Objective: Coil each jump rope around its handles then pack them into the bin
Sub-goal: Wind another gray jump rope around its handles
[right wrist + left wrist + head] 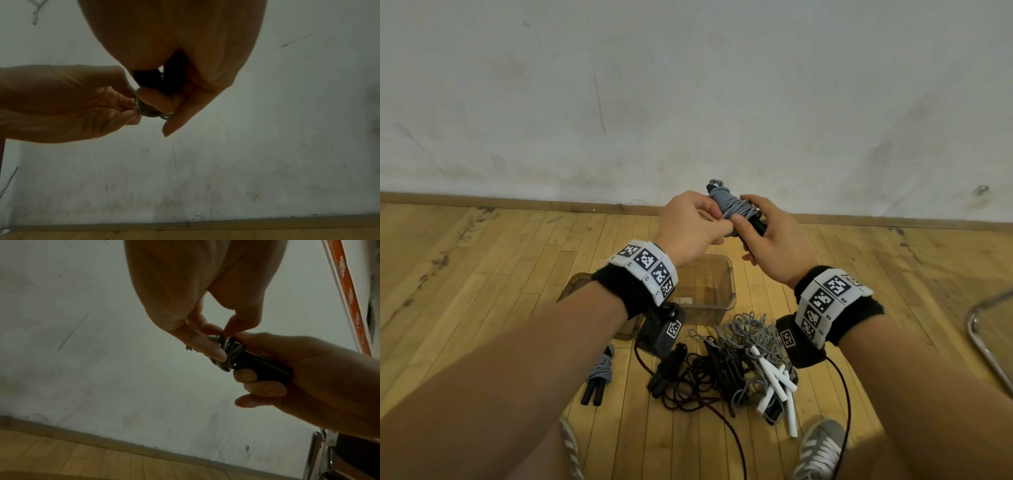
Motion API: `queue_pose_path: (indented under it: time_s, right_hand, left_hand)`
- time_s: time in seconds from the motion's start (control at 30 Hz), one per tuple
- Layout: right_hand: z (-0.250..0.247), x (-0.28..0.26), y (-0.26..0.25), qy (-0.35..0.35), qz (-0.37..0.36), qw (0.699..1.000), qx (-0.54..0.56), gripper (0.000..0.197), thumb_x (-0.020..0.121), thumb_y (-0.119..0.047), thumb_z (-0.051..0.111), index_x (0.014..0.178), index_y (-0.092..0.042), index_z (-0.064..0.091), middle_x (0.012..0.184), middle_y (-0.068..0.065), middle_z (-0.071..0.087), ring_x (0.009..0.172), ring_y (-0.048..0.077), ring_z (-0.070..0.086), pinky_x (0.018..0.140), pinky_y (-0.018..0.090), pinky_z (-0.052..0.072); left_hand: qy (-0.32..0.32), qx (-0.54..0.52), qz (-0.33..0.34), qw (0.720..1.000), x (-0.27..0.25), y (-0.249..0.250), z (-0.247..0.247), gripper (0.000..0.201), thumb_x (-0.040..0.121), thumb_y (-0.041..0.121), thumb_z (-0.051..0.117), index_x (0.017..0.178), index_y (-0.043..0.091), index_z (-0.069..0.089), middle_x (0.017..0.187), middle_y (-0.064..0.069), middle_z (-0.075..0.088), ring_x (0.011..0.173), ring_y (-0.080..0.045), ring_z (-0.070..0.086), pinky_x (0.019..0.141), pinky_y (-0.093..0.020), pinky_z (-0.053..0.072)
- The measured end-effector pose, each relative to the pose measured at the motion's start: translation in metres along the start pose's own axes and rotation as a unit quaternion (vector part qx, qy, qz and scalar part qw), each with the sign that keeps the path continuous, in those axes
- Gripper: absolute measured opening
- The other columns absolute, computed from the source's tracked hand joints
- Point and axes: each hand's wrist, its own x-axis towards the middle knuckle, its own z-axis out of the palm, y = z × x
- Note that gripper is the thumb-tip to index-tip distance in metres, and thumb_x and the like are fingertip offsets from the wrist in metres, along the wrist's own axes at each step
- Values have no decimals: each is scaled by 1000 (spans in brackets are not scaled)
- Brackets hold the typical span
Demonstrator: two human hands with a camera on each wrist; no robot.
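While the right hand [774,236] is curling round the black handles of a grey corded jump rope [732,205] at frame centre, the left hand [690,226] is pinching its coils. Below them, a clear plastic rectangular bin [717,287] is sitting on the wooden floor [482,260], beside a tangled pile of ropes [732,363].

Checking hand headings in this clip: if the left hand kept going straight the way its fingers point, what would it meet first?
The left hand points at the grey coiled rope it already pinches, with the right hand just beyond; depth looks closed.
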Motion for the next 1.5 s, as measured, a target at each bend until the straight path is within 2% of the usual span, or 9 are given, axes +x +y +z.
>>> queue_pose_path:
  time_s: [0.1,0.3,0.57,0.77,0.9,1.03,1.2,1.33,1.5]
  right_hand:
    - [3,-1,-3,21,16,999,45,41,101,-43,57,136,-22,50,79,-7,66,54,11,65,61,42,61]
    - [4,-1,-8,4,67,989,131,34,100,-41,60,128,-25,49,77,2,64,60,13,59,64,58,59]
    - [3,-2,-13,-20,141,966,215,36,100,-40,60,129,-22,51,88,2,61,71,11,59,74,48,61]
    - [4,-2,-12,-31,177,952,247,30,104,-39,52,131,-25,51,101,3,60,79,14,61,64,33,62]
    - [4,-1,-13,-38,189,942,274,22,105,-30,49,127,-27,52,96,7,60,71,15,60,67,38,62]
    - [10,-3,-15,-27,183,945,271,27,105,-29,51,131,-24,50,94,6,61,75,15,60,69,42,62]
    - [12,-4,-13,-25,178,948,263,30,106,-33,51,134,-22,46,92,9,60,73,16,60,68,43,62]
    - [16,-7,-14,-25,170,952,255,32,106,-35,50,135,-22,42,96,11,60,73,16,59,60,33,60]
    - [19,-9,-16,-5,155,953,260,36,106,-33,50,137,-18,38,98,9,61,70,13,59,63,35,62]
  left_hand:
    - [-1,21,40,999,4,0,0,11,78,7,79,82,8,69,110,-2,64,85,-20,72,72,-36,64]
    - [-13,43,67,997,7,-4,-2,14,78,9,81,78,16,69,107,6,62,96,-14,67,88,-26,56]
    - [-48,28,54,997,8,-10,-5,18,77,13,88,84,13,72,109,7,63,90,-8,70,84,-24,58]
    - [-37,-13,28,999,4,-9,-3,21,75,10,89,89,7,73,105,8,67,84,-12,73,78,-33,63]
    - [-44,-44,6,998,5,-8,-7,17,79,9,86,88,9,72,106,-5,72,84,-18,76,73,-31,63]
    - [-12,-18,20,1000,4,-11,-7,16,80,9,85,90,6,74,87,-10,76,78,-19,76,72,-33,64]
    - [21,19,61,998,2,-11,-2,10,82,8,83,85,5,74,76,6,74,60,-2,70,61,-16,55]
    - [62,39,71,995,4,-15,3,10,82,12,81,78,7,73,65,16,68,51,1,63,57,-16,51]
    - [81,57,88,991,7,-18,5,14,84,13,77,77,16,66,88,7,75,65,-5,72,66,-28,61]
